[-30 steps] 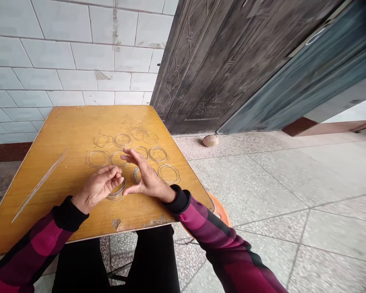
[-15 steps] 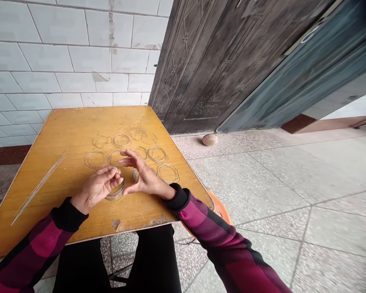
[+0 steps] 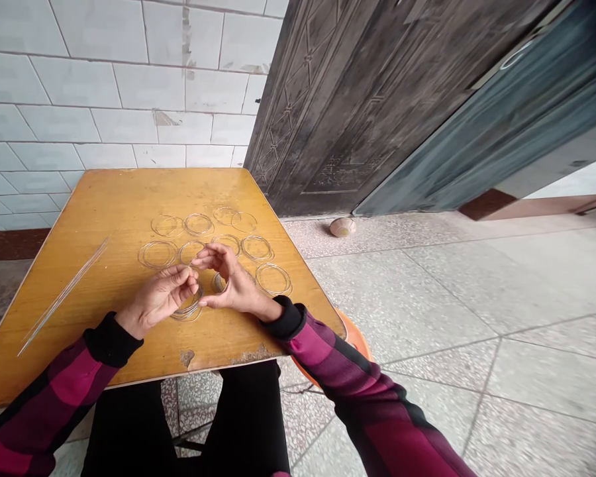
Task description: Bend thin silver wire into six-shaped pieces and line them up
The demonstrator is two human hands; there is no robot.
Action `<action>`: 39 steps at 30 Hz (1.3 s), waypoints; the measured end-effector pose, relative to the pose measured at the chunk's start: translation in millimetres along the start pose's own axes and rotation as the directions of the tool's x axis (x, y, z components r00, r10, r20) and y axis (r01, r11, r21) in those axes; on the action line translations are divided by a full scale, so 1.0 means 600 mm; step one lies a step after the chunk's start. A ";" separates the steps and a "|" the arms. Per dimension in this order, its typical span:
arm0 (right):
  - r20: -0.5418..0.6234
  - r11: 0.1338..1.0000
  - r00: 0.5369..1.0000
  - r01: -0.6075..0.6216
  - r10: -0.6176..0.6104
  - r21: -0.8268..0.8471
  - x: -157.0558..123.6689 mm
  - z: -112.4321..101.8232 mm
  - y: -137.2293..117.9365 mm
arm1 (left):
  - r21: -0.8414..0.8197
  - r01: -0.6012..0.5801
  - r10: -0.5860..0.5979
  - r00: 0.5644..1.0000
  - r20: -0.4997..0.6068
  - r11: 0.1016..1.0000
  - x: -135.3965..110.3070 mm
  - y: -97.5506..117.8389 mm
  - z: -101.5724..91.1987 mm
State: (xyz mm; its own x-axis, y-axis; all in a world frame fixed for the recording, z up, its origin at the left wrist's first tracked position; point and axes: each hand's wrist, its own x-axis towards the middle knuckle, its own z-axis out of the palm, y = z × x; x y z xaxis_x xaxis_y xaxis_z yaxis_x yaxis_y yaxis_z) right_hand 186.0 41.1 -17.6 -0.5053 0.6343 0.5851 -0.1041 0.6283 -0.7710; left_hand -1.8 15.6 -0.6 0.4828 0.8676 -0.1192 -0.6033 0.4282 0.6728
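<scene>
Hands: two, the left hand (image 3: 155,299) and the right hand (image 3: 236,286). Desk (image 3: 129,192): one. Wire rings (image 3: 157,254) on the desk: eleven, of which nine lie uncovered and two sit partly hidden at the hands; turns per ring cannot be counted. Bundle of straight wires (image 3: 64,295): one, strands too fine to count. Ball (image 3: 342,227) on the floor (image 3: 427,298): one. Stool (image 3: 357,341): one, partly hidden. Doors: two, one dark door (image 3: 357,99) and one teal door (image 3: 477,132).
</scene>
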 end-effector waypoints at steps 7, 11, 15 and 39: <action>-0.019 0.998 0.998 -0.053 0.053 -0.022 0.002 -0.001 -0.008 | -0.022 -0.029 0.028 0.999 -0.036 0.999 0.003 -0.005 -0.005; -0.046 0.998 0.997 -0.057 0.056 -0.018 0.001 0.000 -0.008 | -0.017 -0.044 0.044 0.998 -0.043 0.999 0.005 -0.007 -0.007; -0.076 0.999 0.996 -0.045 0.045 0.003 0.001 0.002 -0.004 | -0.033 -0.024 0.022 0.998 -0.053 0.999 0.003 -0.004 -0.005; -0.005 0.994 0.995 -0.104 0.104 -0.039 0.005 -0.008 0.001 | -0.058 -0.063 0.058 0.994 -0.097 0.996 0.003 0.003 -0.009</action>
State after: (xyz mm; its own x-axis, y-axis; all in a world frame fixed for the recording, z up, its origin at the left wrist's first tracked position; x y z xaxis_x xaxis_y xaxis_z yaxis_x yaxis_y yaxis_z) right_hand 188.5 45.2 -15.1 -0.5091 0.6984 0.5031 -0.0170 0.5762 -0.8171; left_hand -5.4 19.3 -3.3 0.3837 0.9112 -0.1503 -0.6683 0.3863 0.6357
